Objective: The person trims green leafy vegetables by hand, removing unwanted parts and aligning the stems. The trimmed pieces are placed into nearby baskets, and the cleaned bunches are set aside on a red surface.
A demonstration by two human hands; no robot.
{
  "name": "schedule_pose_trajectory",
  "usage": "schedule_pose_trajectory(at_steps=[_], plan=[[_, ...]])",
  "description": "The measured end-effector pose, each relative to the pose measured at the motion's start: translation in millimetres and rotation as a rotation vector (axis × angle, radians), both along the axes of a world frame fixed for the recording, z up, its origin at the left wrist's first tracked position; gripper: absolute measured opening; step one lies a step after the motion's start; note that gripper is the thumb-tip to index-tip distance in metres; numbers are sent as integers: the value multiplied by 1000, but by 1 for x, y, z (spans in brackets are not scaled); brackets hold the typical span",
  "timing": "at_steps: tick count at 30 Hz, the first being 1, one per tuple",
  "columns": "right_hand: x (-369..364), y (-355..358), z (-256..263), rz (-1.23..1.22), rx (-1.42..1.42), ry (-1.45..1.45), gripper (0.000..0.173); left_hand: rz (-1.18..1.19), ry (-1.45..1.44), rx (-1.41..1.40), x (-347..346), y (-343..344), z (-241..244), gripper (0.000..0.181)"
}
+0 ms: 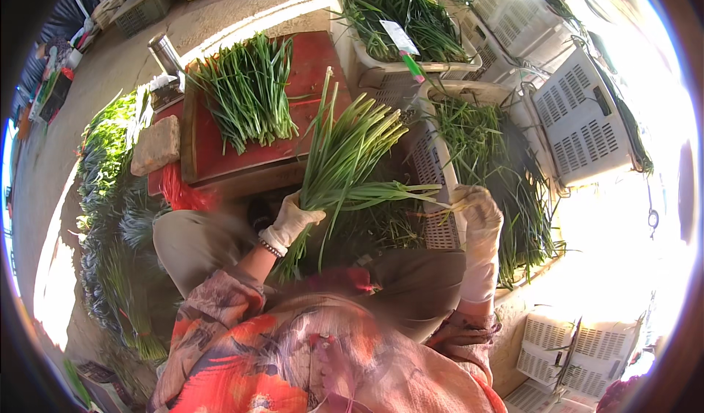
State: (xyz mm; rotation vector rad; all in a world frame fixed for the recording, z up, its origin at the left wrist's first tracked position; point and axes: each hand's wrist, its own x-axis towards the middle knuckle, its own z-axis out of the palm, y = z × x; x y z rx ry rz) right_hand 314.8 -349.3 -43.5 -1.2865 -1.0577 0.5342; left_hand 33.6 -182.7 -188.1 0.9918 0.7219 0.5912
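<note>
My left hand (294, 220), in a pale glove with a beaded bracelet at the wrist, grips a bunch of garlic chives (346, 154) above my lap. Most pale stem ends point up and to the right; several stems fan out sideways towards my right hand (477, 207). That gloved hand is closed beside those stem ends, at the near rim of a white crate. A thin yellowish strand (434, 212) runs from its fingertips. Ahead, a neat pile of chives (247, 94) lies on a red board (313, 66) with a wooden edge.
White plastic crates (434, 160) of loose chives stand to the right, with further crates (583, 116) behind. Tied bundles (110, 215) line the floor at left. A stone block (157, 145), red plastic strips (179, 187) and a metal cylinder (164, 53) sit around the board.
</note>
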Motion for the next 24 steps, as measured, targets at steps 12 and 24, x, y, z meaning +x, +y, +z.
schedule_pose_trajectory(at_steps=[12,24], plan=[[-4,64,-59,-315,-457,-730,51,-221,-100,-151,-6,6,-12,42],[-6,93,-31,30,-433,249,17,-320,-309,-355,-8,4,0,48]])
